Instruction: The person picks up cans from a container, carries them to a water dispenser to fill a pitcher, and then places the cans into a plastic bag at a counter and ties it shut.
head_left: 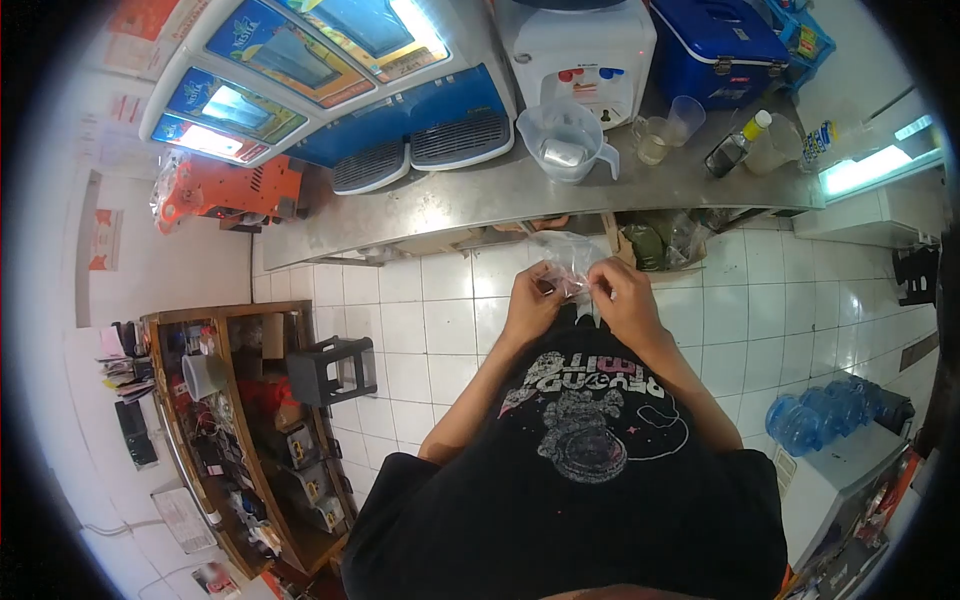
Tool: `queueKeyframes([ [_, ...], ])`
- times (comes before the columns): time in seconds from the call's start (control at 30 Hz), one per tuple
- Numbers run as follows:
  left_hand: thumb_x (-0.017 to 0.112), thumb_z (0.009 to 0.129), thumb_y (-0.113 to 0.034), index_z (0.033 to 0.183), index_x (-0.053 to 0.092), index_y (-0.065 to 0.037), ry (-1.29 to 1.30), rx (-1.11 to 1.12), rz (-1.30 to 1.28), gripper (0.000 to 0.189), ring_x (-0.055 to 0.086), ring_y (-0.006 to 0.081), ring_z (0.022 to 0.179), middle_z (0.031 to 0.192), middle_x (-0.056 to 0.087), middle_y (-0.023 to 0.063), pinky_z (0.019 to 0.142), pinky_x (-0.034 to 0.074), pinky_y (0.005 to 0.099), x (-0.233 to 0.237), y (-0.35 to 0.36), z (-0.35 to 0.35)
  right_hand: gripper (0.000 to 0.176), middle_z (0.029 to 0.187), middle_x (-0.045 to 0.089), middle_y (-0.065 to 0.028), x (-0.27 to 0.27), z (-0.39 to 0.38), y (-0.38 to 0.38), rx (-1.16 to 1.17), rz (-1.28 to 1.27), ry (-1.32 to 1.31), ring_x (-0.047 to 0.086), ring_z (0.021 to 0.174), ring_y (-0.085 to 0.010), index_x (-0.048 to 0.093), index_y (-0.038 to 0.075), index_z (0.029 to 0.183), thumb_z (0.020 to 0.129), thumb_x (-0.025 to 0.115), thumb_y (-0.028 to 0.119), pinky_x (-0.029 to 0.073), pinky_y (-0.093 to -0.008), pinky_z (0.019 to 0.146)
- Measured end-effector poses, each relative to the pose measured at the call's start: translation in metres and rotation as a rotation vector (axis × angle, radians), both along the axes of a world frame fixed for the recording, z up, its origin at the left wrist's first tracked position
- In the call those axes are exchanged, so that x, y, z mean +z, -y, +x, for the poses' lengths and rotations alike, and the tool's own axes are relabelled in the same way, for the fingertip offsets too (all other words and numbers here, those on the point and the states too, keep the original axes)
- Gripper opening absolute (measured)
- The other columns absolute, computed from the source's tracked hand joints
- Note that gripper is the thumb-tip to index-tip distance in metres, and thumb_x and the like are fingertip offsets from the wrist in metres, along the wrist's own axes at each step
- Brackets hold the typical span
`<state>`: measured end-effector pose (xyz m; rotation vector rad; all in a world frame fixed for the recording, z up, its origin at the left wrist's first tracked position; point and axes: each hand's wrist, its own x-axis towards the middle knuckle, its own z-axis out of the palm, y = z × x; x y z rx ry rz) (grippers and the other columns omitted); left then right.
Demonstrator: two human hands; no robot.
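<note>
"Wooden shelf (pixel 229 365) far left, dark stool (pixel 312 378) beside it. Next?"

"Left hand (pixel 535 298), fingers curled, gripping a clear plastic bag (pixel 568 258)."

"Bag's where?"

"Between both hands, this side of the metal counter (pixel 650 190)."

"Right hand (pixel 622 292)?"

"Thumb and fingers pinching the bag's right side."

"Further right?"

"Dark bottle (pixel 733 155), yellow cap, on the counter; then blue water jugs (pixel 820 415)."

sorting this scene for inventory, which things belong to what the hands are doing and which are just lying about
In use:
clear plastic bag, held in the left hand and right hand

Untouched, so probably just lying about:
clear pitcher
blue cooler
yellow-capped bottle
dark stool
blue water jugs
</note>
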<state>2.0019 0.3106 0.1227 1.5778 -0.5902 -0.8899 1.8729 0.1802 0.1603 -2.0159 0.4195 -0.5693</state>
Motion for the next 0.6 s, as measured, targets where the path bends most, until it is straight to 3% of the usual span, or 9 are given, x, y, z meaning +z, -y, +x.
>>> queueKeyframes([
  [0.07,0.061,0.087,0.006,0.098,0.063,0.005,0.027,-0.014,0.030,0.012,0.067,0.0133,0.086,0.091,0.070,0.0073,0.080,0.055,0.0279,-0.002,-0.004,0.001,0.013,0.083,0.060,-0.0147,0.003,0.004,-0.001,-0.025,0.022,0.035,0.062,0.073,-0.0320,0.057,-0.001,0.088,0.079,0.064,-0.006,0.048,-0.0382,0.063],
  [0.13,0.057,0.092,0.001,0.102,0.062,0.004,-0.174,0.010,-0.071,0.011,0.065,0.0141,0.090,0.095,0.068,0.0082,0.083,0.055,0.0301,-0.013,-0.007,0.004,0.013,0.083,0.060,-0.0148,0.004,0.005,-0.001,-0.006,0.033,0.029,0.062,0.073,-0.0321,0.057,-0.001,0.088,0.079,0.064,-0.006,0.048,-0.0385,0.063],
  [0.27,0.053,0.097,-0.004,0.110,0.057,0.004,-0.056,0.028,0.068,0.016,0.065,0.0166,0.096,0.102,0.066,0.0096,0.086,0.055,0.0339,-0.019,-0.012,0.004,0.012,0.082,0.059,-0.0147,0.004,0.008,-0.003,0.050,0.015,-0.023,0.062,0.074,-0.0322,0.056,-0.001,0.087,0.079,0.063,-0.006,0.048,-0.0386,0.065],
  [0.37,0.051,0.097,-0.004,0.121,0.051,0.003,-0.306,0.152,0.003,0.025,0.065,0.0195,0.097,0.109,0.064,0.0100,0.086,0.056,0.0343,-0.003,-0.011,0.006,0.012,0.081,0.058,-0.0144,-0.002,0.010,-0.004,0.047,0.021,-0.023,0.061,0.074,-0.0320,0.055,-0.001,0.087,0.079,0.063,-0.006,0.048,-0.0382,0.065],
  [0.5,0.055,0.094,-0.001,0.118,0.054,0.002,-0.293,0.112,-0.083,0.024,0.064,0.0178,0.094,0.105,0.065,0.0091,0.084,0.055,0.0328,0.000,-0.017,0.008,0.012,0.083,0.057,-0.0143,0.005,0.014,-0.007,0.043,0.056,-0.021,0.061,0.074,-0.0318,0.055,-0.001,0.087,0.080,0.062,-0.006,0.047,-0.0383,0.064],
  [0.6,0.060,0.090,0.001,0.112,0.058,0.001,-0.192,0.101,0.069,0.022,0.064,0.0162,0.092,0.100,0.066,0.0079,0.083,0.055,0.0324,0.008,-0.018,0.004,0.011,0.085,0.056,-0.0142,0.003,0.015,-0.011,0.020,0.078,0.026,0.060,0.072,-0.0310,0.054,-0.002,0.087,0.080,0.062,-0.006,0.047,-0.0375,0.064],
])
